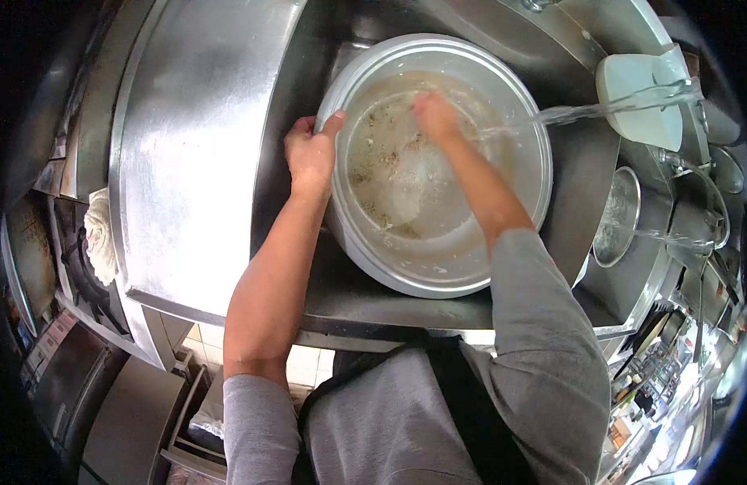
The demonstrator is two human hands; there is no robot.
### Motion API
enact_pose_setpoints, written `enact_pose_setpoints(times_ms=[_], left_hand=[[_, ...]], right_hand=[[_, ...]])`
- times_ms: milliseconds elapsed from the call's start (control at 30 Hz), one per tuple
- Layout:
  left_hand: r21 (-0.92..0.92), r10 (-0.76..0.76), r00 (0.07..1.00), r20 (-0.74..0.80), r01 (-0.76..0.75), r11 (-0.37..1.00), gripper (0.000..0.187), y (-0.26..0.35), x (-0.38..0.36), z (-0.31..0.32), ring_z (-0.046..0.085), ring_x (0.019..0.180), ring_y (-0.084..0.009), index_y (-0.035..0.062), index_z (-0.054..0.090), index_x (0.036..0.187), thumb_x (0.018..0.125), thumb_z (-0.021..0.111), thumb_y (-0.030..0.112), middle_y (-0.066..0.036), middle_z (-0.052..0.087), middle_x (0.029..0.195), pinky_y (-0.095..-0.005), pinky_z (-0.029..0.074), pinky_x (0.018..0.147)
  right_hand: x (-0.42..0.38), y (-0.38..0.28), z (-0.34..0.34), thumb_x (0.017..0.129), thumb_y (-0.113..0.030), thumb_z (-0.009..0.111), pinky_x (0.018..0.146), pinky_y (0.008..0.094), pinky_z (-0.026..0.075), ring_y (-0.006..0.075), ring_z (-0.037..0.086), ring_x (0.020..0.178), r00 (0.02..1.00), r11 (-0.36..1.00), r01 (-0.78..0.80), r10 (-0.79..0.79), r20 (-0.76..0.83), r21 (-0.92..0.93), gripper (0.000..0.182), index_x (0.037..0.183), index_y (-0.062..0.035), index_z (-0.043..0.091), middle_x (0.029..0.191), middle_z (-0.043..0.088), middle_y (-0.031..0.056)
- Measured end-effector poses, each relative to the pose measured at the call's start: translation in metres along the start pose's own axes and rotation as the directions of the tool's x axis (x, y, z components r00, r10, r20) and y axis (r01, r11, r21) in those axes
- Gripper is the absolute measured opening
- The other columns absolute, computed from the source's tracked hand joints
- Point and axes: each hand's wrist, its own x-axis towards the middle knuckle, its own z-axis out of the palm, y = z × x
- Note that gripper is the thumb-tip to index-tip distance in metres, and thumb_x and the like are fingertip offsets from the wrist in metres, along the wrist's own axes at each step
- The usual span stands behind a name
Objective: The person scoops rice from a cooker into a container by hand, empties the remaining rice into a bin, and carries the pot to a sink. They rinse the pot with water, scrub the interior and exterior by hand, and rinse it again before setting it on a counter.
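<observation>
Sitting in the sink (584, 174), the bowl (438, 267) is gripped at its rim by the left hand (310, 153), fingers curled shut; right hand (436, 115) is inside w/ murky water, grip can't be told.

No text, label, brand, number or sign can be read anywhere in the view. The large metal basin (438, 162) and the steel worktop (196, 162) to its left carry no visible markings. The white container (640, 101) at the far right is blank. The small items on the shelves (656, 380) at the near right may bear labels, but they are too small and blurred to make out.
</observation>
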Motion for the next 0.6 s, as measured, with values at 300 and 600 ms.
enact_pose_setpoints(times_ms=[300, 600], left_hand=[[-0.076, -0.018, 1.000, 0.009, 0.018, 0.997, 0.039, -0.007, 0.005, 0.000, 0.059, 0.078, -0.0225, -0.0076, 0.058, 0.093, 0.076, 0.069, 0.026, -0.017, 0.063, 0.086, -0.0317, 0.044, 0.074], [-0.044, -0.029, 1.000, 0.004, 0.029, 0.999, 0.038, 0.000, 0.001, -0.001, 0.059, 0.079, -0.0246, -0.0067, 0.059, 0.092, 0.078, 0.066, 0.028, -0.018, 0.063, 0.084, -0.0338, 0.044, 0.075]], right_hand=[[-0.112, -0.110, -0.008, 0.081, -0.016, 0.052, 0.069, 0.0463, 0.045, 0.0368, 0.057, 0.083, 0.865, 0.811, 0.474, -0.501, -0.010, 0.342, 0.016, 0.090, -0.0049, 0.059, 0.090, 0.058, 0.0194], [0.050, 0.007, 0.024, 0.076, -0.015, 0.053, 0.067, 0.0486, 0.046, 0.0360, 0.058, 0.078, 0.964, 0.967, -0.225, 0.239, -0.114, 0.122, 0.013, 0.079, -0.0049, 0.060, 0.080, 0.060, 0.0188]])
